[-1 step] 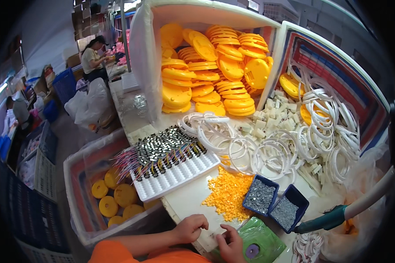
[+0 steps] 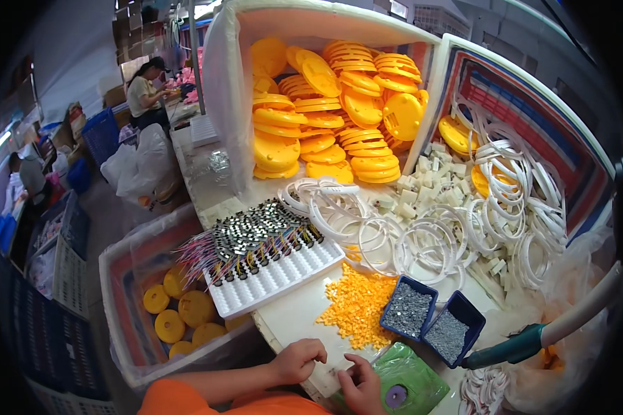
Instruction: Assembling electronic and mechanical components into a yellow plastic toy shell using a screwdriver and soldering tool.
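Note:
My left hand (image 2: pixel 299 361) is by the near table edge, fingers curled inward, and no object shows in it. To its right is my right hand (image 2: pixel 358 387), its thumb and forefinger apart with nothing visible between them. It lies at the left side of a green block (image 2: pixel 417 379) under clear plastic, which bears a round purple piece (image 2: pixel 396 396). Beyond the hands spreads a heap of small orange-yellow plastic pieces (image 2: pixel 356 308). Two dark blue trays of small grey metal parts, a left tray (image 2: pixel 410 309) and a right tray (image 2: pixel 453 328), stand beside the heap.
A white ridged tray (image 2: pixel 277 280) bears wired components. Behind are white rings (image 2: pixel 429 245), pale blocks (image 2: pixel 432 180) and a tipped bin of yellow discs (image 2: pixel 277 149). A teal-ended hose (image 2: pixel 516 346) reaches in from the right. Another bin (image 2: pixel 121 339) stands lower left. A co-worker (image 2: pixel 145 93) sits far off.

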Demonstrator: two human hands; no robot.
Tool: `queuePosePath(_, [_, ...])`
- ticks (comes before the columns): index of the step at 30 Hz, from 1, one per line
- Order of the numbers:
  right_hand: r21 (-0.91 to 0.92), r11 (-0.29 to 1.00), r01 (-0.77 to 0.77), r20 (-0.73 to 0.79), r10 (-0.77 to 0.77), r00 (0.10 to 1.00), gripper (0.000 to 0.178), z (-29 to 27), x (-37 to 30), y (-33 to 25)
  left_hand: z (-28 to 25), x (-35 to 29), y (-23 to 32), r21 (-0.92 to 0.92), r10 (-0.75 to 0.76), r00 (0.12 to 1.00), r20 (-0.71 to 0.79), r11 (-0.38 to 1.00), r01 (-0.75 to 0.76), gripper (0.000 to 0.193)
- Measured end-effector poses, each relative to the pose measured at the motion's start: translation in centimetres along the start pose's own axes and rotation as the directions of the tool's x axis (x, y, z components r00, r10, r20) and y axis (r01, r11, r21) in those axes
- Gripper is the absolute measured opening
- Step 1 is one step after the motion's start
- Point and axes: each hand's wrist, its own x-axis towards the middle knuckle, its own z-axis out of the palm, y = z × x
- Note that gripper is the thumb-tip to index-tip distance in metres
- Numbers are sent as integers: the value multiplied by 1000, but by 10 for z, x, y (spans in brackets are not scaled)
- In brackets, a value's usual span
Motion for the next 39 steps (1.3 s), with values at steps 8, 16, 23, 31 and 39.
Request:
queuePosePath(8, [93, 996, -20, -14, 21, 1000, 37, 3, -4, -3, 3, -1, 2, 72, -5, 1000, 19, 997, 3, 24])
queuePosePath(16, [77, 997, -15, -29, 18, 999, 35, 3, -4, -4, 2, 2, 4, 96, 55, 998, 38, 994, -58, 22])
queuePosePath(23, [13, 1000, 26, -8, -26, 1000, 35, 6, -1, -4, 1, -3, 3, 89, 55, 998, 18, 994, -56, 21])
queuePosePath(31, [19, 998, -56, -9, 56, 998, 38, 6, -5, -23, 4, -4, 0, 32, 113, 992, 50, 993, -114, 20])
queuePosePath(39, [13, 995, -95, -22, 96, 995, 37, 6, -3, -19, 3, -1, -1, 23, 138, 990, 12, 990, -138, 22])
